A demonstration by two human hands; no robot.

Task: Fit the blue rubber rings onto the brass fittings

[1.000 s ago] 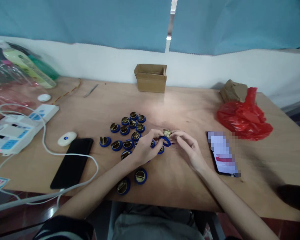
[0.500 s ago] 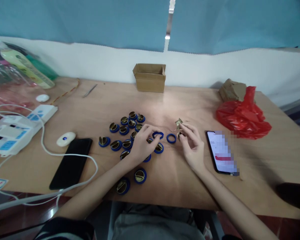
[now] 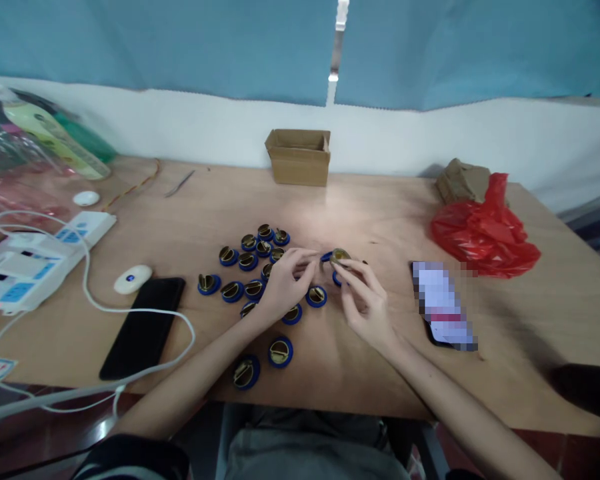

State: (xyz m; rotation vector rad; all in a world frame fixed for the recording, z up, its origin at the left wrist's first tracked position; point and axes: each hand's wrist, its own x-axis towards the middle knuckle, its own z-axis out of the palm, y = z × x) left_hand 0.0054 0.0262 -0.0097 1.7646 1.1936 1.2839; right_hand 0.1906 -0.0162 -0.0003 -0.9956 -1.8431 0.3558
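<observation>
My left hand [image 3: 289, 280] is closed on a blue ring [image 3: 326, 257], held up at its fingertips. Against that ring, my right hand [image 3: 367, 300] pinches a round brass-coloured metal piece [image 3: 341, 255]. Another blue ring [image 3: 337, 278] lies on the table, partly hidden behind my right fingers. Several blue rings with brass-coloured inserts lie around and beneath my left hand, among them one [image 3: 317, 296] between my hands and one [image 3: 281, 351] nearer the front edge.
A cardboard box [image 3: 301, 165] stands by the wall. To the right are a phone [image 3: 443, 303] and a red plastic bag [image 3: 485, 233]. At left lie a black phone [image 3: 143, 328], a white cable [image 3: 193, 337] and a power strip [image 3: 87, 233].
My right hand has moved left with the brass-coloured piece, which now meets the blue ring in my left hand. That ring has shifted slightly right and up.
</observation>
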